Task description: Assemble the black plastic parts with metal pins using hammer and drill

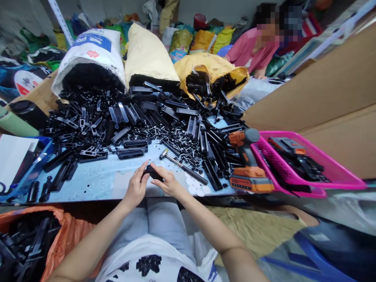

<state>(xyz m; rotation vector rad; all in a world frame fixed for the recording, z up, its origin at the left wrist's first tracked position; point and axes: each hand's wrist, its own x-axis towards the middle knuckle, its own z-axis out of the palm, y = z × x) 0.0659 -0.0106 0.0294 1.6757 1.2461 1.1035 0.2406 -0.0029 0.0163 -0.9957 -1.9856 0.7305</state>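
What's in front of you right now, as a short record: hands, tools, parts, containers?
Left hand: fingers on a black part
Right hand: holding the same part from the other side
Hammer: lying on the table, beyond the right hand
Drill: at the table's right, beside a pink basket
Loose parts: black pieces heaped; small metal fasteners scattered
Sacks behind: white, cream, yellow

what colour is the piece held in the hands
Black; the piece shows best in the head view.
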